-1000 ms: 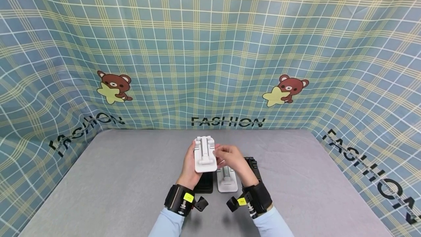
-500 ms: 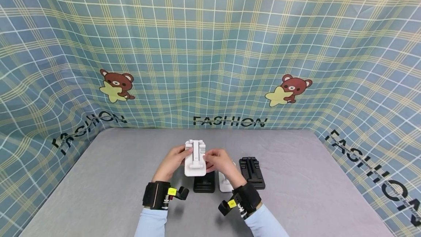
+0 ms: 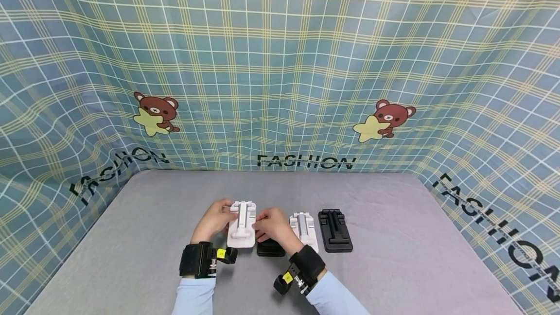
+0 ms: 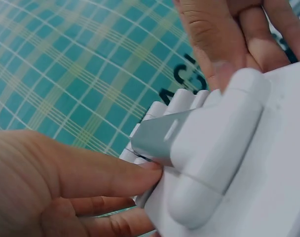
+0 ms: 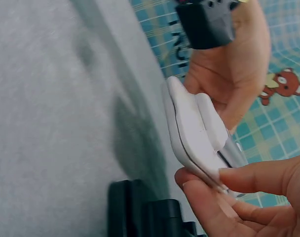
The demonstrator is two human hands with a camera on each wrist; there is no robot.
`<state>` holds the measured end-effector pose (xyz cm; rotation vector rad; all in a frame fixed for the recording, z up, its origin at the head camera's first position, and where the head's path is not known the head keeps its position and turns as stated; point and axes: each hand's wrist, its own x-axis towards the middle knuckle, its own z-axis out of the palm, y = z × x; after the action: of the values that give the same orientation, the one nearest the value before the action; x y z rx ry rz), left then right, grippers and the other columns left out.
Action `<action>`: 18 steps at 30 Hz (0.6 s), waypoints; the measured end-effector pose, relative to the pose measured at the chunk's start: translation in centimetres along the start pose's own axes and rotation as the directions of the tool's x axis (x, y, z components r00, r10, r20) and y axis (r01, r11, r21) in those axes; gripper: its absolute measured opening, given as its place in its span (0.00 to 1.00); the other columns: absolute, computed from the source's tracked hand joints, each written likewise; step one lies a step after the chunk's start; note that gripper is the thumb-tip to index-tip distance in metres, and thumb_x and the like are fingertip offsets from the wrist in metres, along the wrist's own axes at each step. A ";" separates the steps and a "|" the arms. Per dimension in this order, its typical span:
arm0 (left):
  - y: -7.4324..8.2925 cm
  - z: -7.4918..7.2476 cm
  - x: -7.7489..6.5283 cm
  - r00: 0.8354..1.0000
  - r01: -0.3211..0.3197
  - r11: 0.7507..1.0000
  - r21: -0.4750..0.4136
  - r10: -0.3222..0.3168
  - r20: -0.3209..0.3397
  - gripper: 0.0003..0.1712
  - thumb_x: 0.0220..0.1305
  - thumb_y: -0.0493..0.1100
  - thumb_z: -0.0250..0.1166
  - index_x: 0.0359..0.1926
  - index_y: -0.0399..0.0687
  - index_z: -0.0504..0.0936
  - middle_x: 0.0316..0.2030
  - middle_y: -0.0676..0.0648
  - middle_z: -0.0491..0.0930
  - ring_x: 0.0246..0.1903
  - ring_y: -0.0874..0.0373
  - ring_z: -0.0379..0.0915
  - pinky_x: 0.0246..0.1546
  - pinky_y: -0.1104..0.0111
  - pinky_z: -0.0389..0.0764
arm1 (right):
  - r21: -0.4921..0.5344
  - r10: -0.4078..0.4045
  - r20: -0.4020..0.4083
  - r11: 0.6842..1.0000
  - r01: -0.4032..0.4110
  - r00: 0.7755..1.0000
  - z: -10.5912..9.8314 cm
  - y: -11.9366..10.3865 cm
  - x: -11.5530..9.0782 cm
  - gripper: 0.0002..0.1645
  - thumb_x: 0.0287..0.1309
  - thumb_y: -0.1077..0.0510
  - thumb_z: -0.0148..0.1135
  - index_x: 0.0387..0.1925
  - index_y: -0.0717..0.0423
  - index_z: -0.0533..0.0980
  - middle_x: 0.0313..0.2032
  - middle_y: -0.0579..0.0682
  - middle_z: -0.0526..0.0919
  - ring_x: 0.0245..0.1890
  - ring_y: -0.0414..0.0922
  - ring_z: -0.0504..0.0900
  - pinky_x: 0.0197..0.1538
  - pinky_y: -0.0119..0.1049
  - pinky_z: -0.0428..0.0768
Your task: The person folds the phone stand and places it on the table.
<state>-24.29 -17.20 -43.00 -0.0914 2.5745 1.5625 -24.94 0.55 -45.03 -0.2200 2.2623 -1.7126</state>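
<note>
A white folding phone stand (image 3: 241,232) is held a little above the table, folded flat with its hinged arm facing up. My left hand (image 3: 214,220) grips its left edge, the thumb (image 4: 110,175) on the front and the other fingers behind. On the opposite edge my right hand (image 3: 273,225) pinches it between thumb (image 5: 258,176) and fingers, as the right wrist view shows. Under the right hand lies a black phone stand (image 3: 271,248), partly hidden. A second white phone stand (image 3: 305,230) lies beside it, its lower left covered by the right wrist.
Another black phone stand (image 3: 336,231) lies at the right end of the row. The grey cloth-covered table (image 3: 415,256) runs back to a checked curtain (image 3: 280,86) with printed bears. Black camera straps (image 3: 197,259) wrap both wrists.
Both hands have carried the white phone stand left and lower, from over the black stand to beside it. The left hand has shifted its hold, its thumb now on the front.
</note>
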 end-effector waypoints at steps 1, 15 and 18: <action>-0.1 0.0 0.0 1.000 0.010 1.000 0.016 -0.009 -0.002 0.23 0.62 0.33 0.57 0.58 0.29 0.69 0.35 0.38 0.76 0.28 0.52 0.73 0.27 0.61 0.78 | -0.025 -0.006 -0.002 1.000 0.006 1.000 0.2 0.1 0.0 0.03 0.52 0.70 0.62 0.31 0.70 0.77 0.22 0.58 0.82 0.18 0.45 0.82 0.24 0.38 0.83; -1.3 0.5 0.4 0.998 0.058 0.982 0.181 -0.053 -0.035 0.22 0.59 0.32 0.60 0.54 0.27 0.72 0.39 0.35 0.79 0.28 0.51 0.76 0.25 0.63 0.78 | -0.523 -0.024 -0.040 0.852 0.000 0.999 2.2 -1.0 0.0 0.13 0.46 0.71 0.64 0.12 0.62 0.76 0.13 0.56 0.80 0.12 0.46 0.80 0.14 0.30 0.75; -1.5 0.7 0.5 0.998 0.054 0.979 0.197 -0.044 -0.054 0.22 0.56 0.31 0.60 0.52 0.26 0.74 0.40 0.34 0.80 0.28 0.50 0.76 0.25 0.64 0.77 | -0.589 -0.018 -0.041 0.808 -0.010 0.999 2.4 -1.2 0.2 0.13 0.46 0.69 0.66 0.11 0.62 0.77 0.10 0.52 0.78 0.11 0.45 0.79 0.13 0.28 0.70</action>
<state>-24.58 -17.30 -44.75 -0.1744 2.7278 1.2945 -24.42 -2.07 -44.53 -0.3153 2.7674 -0.9603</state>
